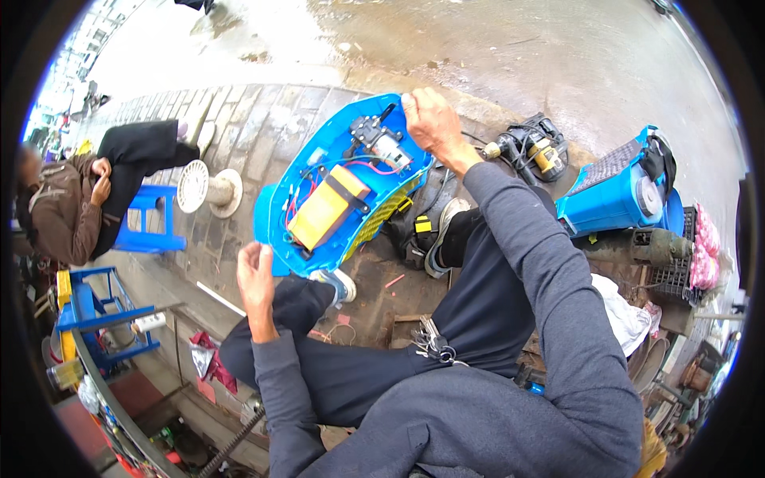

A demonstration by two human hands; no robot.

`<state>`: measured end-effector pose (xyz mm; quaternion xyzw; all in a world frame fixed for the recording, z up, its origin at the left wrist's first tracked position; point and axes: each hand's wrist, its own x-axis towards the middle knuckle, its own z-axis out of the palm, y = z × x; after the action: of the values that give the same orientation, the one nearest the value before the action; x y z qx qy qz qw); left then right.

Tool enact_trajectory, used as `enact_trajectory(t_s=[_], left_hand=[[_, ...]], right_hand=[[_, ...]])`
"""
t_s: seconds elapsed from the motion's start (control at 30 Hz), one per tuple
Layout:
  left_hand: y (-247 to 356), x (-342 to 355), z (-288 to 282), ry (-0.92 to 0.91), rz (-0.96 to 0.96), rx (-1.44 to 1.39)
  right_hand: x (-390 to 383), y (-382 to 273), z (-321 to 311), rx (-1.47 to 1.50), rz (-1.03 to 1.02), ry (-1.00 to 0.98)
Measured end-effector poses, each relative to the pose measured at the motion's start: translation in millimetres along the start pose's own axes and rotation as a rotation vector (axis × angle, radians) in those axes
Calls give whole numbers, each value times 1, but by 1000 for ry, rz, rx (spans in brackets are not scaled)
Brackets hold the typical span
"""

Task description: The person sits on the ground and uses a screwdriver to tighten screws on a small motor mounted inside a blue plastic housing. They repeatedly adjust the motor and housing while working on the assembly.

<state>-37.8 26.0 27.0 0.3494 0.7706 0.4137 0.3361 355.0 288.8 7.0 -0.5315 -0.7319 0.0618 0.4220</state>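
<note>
A blue plastic housing (272, 207) is held tilted in front of me. Inside it are a yellow battery block (327, 207) under a black strap, a silver-and-black pump motor (381, 147) and thin coloured wires. My right hand (430, 119) grips the housing's upper right rim with closed fingers. My left hand (255, 283) has its fingers closed at the lower left edge; whether they grip it is hard to tell. Some yellow ribbed plastic (373, 227) shows below the housing. A bunch of keys (434, 342) lies by my lap.
Another person (68, 203) sits at left near a blue stool (147, 215) and an empty spool (223, 193). At right are power tools (542, 159), a blue backpack tank (606, 191), a black crate (669, 279) and a metal cylinder (641, 247). A railing (103, 358) runs at lower left.
</note>
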Motion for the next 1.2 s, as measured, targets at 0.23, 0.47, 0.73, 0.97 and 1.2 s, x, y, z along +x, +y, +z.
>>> enact_trajectory(t_s=[0.23, 0.47, 0.73, 0.97, 1.2], left_hand=[[20, 41, 42, -20, 339, 179], [-16, 96, 58, 60, 305, 320], [-23, 110, 44, -25, 208, 170], [-15, 120, 41, -91, 107, 43], [4, 115, 40, -101, 71, -20]], right_hand=[[6, 3, -5, -53, 24, -96], [24, 9, -117, 142, 215, -187], [-182, 128, -308, 173, 694, -95], [-435, 153, -250, -109, 1217, -512], [-462, 145, -124, -156, 856, -669]])
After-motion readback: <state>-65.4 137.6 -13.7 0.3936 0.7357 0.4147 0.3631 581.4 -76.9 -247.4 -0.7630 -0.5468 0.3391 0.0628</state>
